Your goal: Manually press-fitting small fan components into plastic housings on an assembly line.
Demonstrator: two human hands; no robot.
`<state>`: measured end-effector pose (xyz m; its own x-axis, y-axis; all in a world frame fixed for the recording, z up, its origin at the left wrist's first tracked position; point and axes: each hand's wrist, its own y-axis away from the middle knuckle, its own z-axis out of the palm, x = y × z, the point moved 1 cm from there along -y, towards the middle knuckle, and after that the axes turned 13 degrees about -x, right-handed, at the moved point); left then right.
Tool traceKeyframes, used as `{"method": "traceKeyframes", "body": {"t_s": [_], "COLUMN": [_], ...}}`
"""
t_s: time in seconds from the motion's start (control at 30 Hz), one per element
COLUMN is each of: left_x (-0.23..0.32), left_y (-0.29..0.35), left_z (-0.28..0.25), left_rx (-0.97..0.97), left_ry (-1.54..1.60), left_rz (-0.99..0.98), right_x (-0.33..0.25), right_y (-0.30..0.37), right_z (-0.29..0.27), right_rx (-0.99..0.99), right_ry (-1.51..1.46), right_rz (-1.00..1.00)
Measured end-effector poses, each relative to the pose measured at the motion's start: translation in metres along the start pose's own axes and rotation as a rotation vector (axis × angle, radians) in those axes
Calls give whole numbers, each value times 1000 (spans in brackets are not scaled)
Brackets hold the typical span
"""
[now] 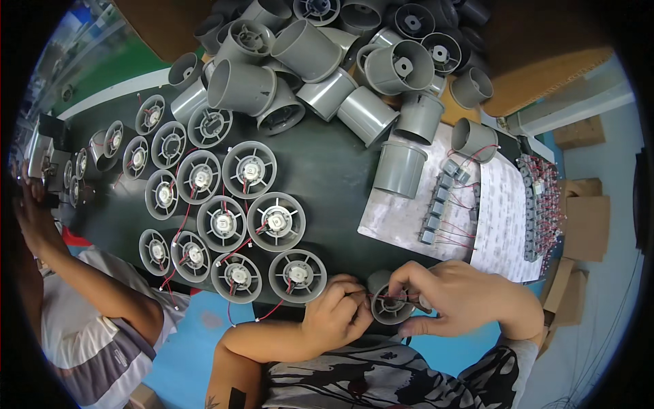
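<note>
A grey plastic cup-shaped housing [392, 315] with spokes inside stands at the table's near edge, between my hands. My left hand [337, 312] is closed at the cup's left side, its fingertips pinching a thin wire that runs toward the opening. Over the right rim reaches my right hand [453, 296], index finger bent down at the opening and thumb below. Something dark and thin shows under its fingers, too covered to name. A bit of red wire is visible inside the cup. Left of my hands, another spoked housing [298, 275] holds a white centre part with red leads.
Several similar fitted housings [222, 223] stand on the dark table [334, 198] to the left. Empty grey housings [242, 87] are heaped at the back. On paper [388, 221] at right lie small grey motor-like blocks [434, 208] with wires. A co-worker's arm [102, 276] is at far left.
</note>
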<state>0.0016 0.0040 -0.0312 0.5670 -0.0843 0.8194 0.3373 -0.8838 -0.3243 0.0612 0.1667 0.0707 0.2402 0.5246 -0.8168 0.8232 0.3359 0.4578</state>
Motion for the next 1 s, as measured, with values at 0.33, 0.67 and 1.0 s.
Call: {"method": "traceKeyframes", "body": {"t_s": [0.33, 0.67, 1.0], "left_x": [-2, -3, -5], "left_y": [1, 0, 13], "left_z": [0, 1, -8], "left_rx": [-1, 31, 5], "left_ry": [-7, -61, 7], "left_rz": [-44, -28, -29], "right_x": [-11, 1, 13], "right_y": [21, 20, 6], "right_z": [32, 41, 45], "right_rx": [362, 459, 496], "right_ry": [1046, 1011, 623], "right_rz": [263, 65, -91]}}
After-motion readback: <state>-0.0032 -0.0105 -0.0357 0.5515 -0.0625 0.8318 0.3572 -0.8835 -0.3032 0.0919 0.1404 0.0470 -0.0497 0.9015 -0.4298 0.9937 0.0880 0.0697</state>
